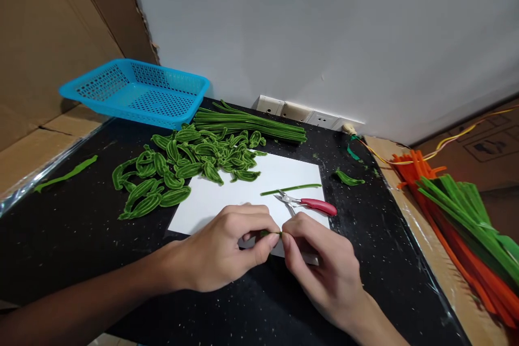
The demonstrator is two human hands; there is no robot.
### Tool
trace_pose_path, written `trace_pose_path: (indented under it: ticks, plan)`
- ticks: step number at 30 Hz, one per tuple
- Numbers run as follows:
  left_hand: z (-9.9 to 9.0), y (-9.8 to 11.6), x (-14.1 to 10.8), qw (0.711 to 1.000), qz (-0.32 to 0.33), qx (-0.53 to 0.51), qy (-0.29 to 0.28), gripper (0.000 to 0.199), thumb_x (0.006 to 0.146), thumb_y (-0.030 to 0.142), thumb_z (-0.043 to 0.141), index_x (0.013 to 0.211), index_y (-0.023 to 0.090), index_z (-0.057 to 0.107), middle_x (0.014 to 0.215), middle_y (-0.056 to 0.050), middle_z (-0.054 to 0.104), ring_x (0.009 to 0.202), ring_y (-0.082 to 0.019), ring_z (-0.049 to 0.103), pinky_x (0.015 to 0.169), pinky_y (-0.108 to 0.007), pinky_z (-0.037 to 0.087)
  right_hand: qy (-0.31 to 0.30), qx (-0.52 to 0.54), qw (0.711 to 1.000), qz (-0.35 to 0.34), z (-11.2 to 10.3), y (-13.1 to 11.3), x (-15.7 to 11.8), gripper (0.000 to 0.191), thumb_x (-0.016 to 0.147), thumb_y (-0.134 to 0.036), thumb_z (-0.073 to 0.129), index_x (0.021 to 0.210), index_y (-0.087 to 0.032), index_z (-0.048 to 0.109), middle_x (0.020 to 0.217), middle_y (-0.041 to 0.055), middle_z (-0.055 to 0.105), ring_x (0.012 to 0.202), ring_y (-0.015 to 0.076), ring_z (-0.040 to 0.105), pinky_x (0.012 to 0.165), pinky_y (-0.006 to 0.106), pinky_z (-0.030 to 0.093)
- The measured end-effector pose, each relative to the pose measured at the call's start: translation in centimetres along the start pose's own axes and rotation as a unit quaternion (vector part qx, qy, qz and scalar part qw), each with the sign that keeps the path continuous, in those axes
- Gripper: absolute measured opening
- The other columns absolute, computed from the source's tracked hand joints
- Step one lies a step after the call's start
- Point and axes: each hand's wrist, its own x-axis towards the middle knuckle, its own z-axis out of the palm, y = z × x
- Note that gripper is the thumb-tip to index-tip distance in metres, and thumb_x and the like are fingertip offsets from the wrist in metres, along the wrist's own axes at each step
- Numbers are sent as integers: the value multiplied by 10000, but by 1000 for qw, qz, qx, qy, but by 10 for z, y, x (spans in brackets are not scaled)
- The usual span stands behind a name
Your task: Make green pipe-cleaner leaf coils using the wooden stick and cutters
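Over the front part of a white sheet (243, 203), my left hand (233, 246) and my right hand (322, 265) meet fingertip to fingertip. Each pinches a short bit of green fuzzy pipe cleaner (279, 233); most of it is hidden behind the fingers. Just beyond my right hand lie wire cutters (318, 205) with red handles, jaws toward the left. A single straight green stem (290, 189) rests above them on the paper. Past my left hand spreads a heap of green leaf shapes (194, 154) bent from the same fuzzy material.
A blue plastic basket (162, 113) stands at the back left. Beside it lies a bundle of green pipe cleaners (251, 124). One loose leaf (348, 178) is on the black tabletop (377, 243). Orange strips (441, 243) and green strips (470, 211) lie right; wall sockets (298, 112) line the back.
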Motion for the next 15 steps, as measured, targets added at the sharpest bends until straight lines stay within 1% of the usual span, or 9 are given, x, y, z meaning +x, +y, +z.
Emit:
trace_pose_path:
  ticks: [3, 5, 7, 9, 11, 12, 13, 14, 15]
  plan:
    - [-3, -3, 1, 984, 114, 137, 19, 262, 977, 62, 496, 748, 157, 582, 671, 20, 519, 629, -130, 450, 645, -310, 359, -40, 129, 976, 172, 2, -6, 2, 259, 997, -299, 592, 758, -198, 593, 634, -29, 468, 545, 116, 385, 491, 240, 333]
    - [-6, -7, 0, 947, 208, 244, 24, 276, 940, 28, 500, 708, 152, 585, 647, 5, 515, 612, -144, 441, 616, -334, 329, -39, 202, 945, 256, 5, -9, 2, 333, 948, -395, 675, 702, -187, 588, 593, -48, 393, 520, 98, 306, 456, 230, 266]
    - [-7, -11, -1, 896, 295, 330, 24, 276, 901, 20, 529, 670, 154, 597, 629, -9, 520, 590, -157, 445, 590, -345, 324, -37, 268, 907, 323, 8, -11, 2, 393, 881, -456, 745, 664, -180, 569, 571, -68, 331, 481, 73, 234, 417, 221, 194]
    - [-7, -14, -3, 849, 361, 385, 20, 296, 872, 33, 555, 614, 173, 584, 622, -26, 537, 585, -174, 467, 580, -353, 338, -46, 331, 855, 397, 10, -12, 2, 432, 836, -497, 778, 656, -188, 536, 564, -88, 302, 445, 49, 165, 384, 210, 132]
    - [-5, -15, -3, 824, 394, 408, 13, 310, 862, 46, 568, 586, 186, 567, 631, -41, 556, 595, -189, 494, 578, -358, 355, -52, 379, 803, 457, 10, -12, 2, 452, 812, -537, 782, 679, -202, 510, 563, -102, 307, 431, 39, 122, 363, 200, 105]
    - [-4, -15, -3, 822, 394, 410, 14, 309, 871, 50, 567, 593, 185, 570, 639, -44, 562, 601, -192, 500, 578, -360, 362, -54, 391, 790, 469, 9, -12, 3, 459, 820, -558, 765, 689, -207, 500, 562, -105, 305, 430, 40, 113, 357, 199, 106]
    - [-2, -14, -3, 830, 381, 406, 20, 303, 888, 52, 559, 613, 179, 580, 642, -40, 560, 603, -191, 498, 575, -360, 365, -57, 389, 795, 463, 8, -13, 3, 462, 841, -575, 737, 693, -210, 495, 561, -105, 303, 429, 44, 118, 356, 201, 113]
    - [-1, -13, -2, 848, 355, 393, 26, 297, 907, 50, 541, 642, 173, 592, 642, -31, 554, 601, -186, 490, 571, -357, 365, -61, 370, 817, 438, 6, -13, 3, 456, 872, -575, 702, 693, -209, 498, 562, -100, 306, 432, 52, 142, 361, 206, 131]
    - [0, -11, -2, 874, 315, 367, 34, 296, 928, 49, 517, 670, 168, 601, 641, -22, 549, 600, -179, 480, 571, -351, 367, -61, 332, 854, 397, 4, -14, 4, 440, 911, -552, 664, 692, -205, 507, 566, -91, 315, 441, 62, 182, 375, 213, 162]
